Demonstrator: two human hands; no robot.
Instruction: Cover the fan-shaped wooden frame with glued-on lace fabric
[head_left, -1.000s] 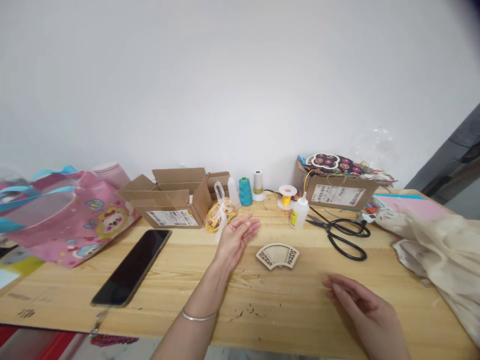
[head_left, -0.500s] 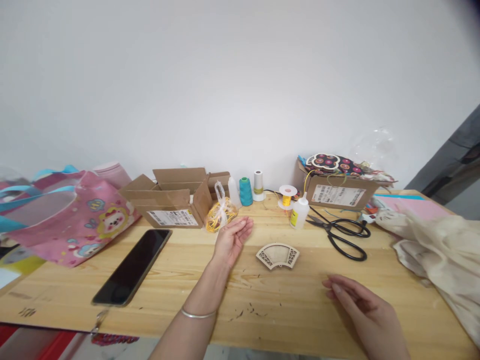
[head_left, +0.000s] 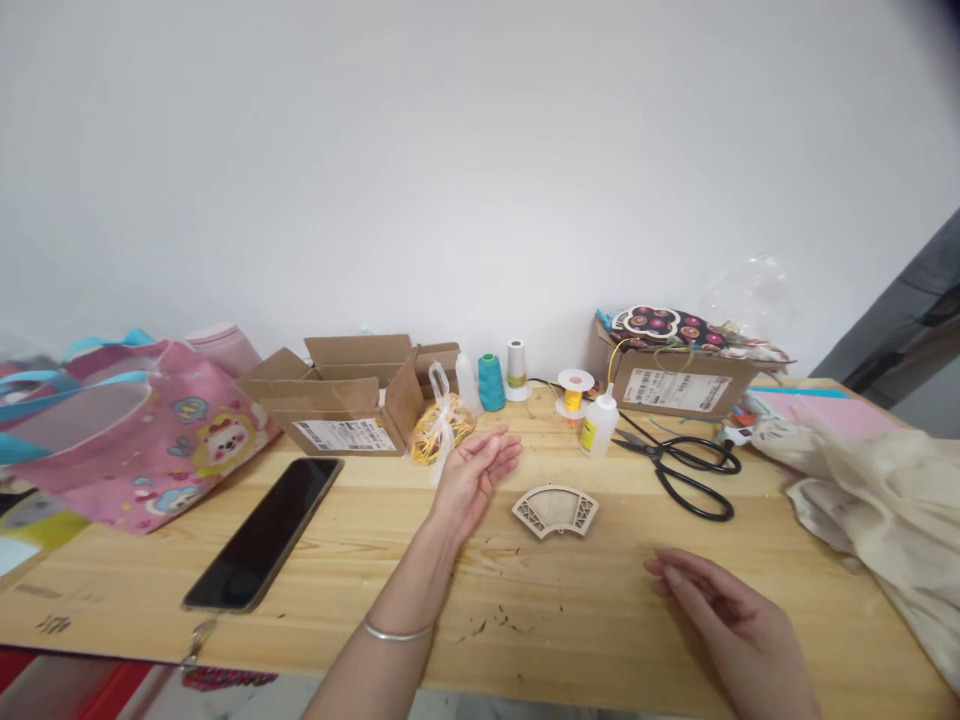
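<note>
The wooden fan-shaped piece (head_left: 556,510) lies flat on the tabletop (head_left: 315,590), touched by neither hand. The left hand (head_left: 472,474) is just left of it, palm turned up, fingers spread loosely, holding nothing. The right hand (head_left: 724,610) rests on the tabletop nearer the person and to the right of the piece, fingers relaxed and extended, also empty. Beyond the piece stand a glue bottle (head_left: 598,424) and black scissors (head_left: 679,465); a phone (head_left: 264,533) lies well to its left.
</note>
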